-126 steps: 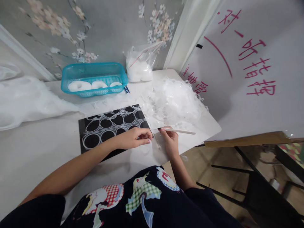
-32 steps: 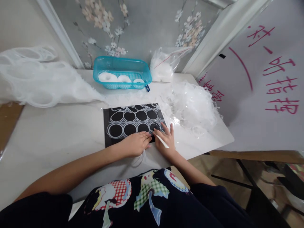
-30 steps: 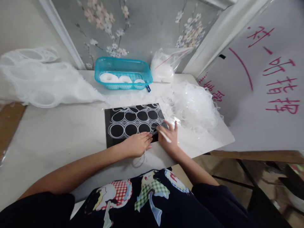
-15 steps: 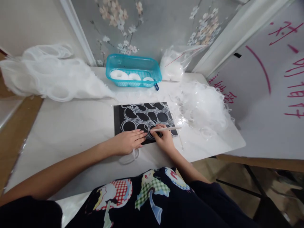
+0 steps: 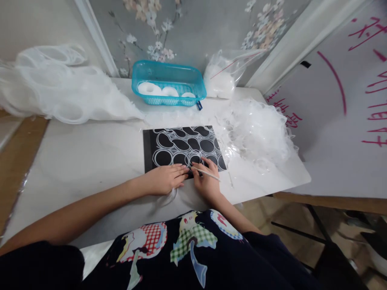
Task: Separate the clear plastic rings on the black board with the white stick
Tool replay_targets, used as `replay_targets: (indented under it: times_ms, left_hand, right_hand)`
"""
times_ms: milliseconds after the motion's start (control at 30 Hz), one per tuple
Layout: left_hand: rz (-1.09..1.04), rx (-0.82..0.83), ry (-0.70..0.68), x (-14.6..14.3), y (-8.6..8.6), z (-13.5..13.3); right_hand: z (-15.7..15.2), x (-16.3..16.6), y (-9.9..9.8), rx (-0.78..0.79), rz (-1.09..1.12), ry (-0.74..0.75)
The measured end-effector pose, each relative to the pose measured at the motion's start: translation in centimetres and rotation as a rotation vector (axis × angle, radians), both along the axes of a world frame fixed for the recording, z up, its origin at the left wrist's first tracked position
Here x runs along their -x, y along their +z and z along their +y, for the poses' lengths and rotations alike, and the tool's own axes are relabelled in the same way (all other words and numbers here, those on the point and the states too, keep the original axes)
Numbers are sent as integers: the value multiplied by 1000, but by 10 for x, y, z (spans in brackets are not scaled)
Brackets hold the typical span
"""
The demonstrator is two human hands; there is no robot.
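Observation:
A black sheet with a pattern of white looping bands lies on the white table in front of me. My left hand rests flat on its lower edge, fingers stretched out to the right. My right hand pinches a thin pale stick, whose tip points left at the sheet beside my left fingertips. A thin white strip curls out below my left hand onto the table. A loose ring of white band lies over the pattern just above the stick's tip.
At the back stands a blue plastic basket holding white rolls; a clear bag sits beside it. White netted material is heaped at the left, and a pile of white loops at the right. A whiteboard leans at far right.
The stick has swung from nearly level to sloping down to the right, and my right hand has turned with it. My left hand stays on the sheet. The whole view has shifted slightly.

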State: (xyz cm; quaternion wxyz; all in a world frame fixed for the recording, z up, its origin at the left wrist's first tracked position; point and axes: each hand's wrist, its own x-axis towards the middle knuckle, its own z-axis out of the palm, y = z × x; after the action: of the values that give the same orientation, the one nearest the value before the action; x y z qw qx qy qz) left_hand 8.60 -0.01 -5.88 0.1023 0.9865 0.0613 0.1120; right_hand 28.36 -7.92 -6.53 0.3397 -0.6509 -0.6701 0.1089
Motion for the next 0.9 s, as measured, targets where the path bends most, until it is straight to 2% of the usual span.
replay_targets:
  times_ms: [133, 267, 367, 533, 600, 700, 800, 900]
  left_hand:
    - [-4, 27, 11, 0, -3, -2]
    - [-28, 33, 12, 2, -6, -1]
    - [-48, 26, 11, 2, -5, 0]
    - [-55, 44, 63, 0, 0, -1]
    - [-56, 63, 94, 0, 3, 0]
    - [-45, 83, 130, 1, 5, 2]
    - [-28, 120, 163, 0, 9, 6]
    - [-38, 133, 178, -6, 17, 11]
  right_hand:
    - [7, -5, -4, -80, -225, 45]
    - [35, -43, 7, -142, -221, -139]
    - [48, -64, 21, -199, 25, -233]
    - [45, -57, 25, -87, 691, -194]
    - [43, -58, 24, -73, 880, -221]
    - [44, -71, 28, -156, 1044, -320]
    - [44, -86, 39, -268, 1114, -431]
    - [42, -89, 49, -228, 1149, -413]
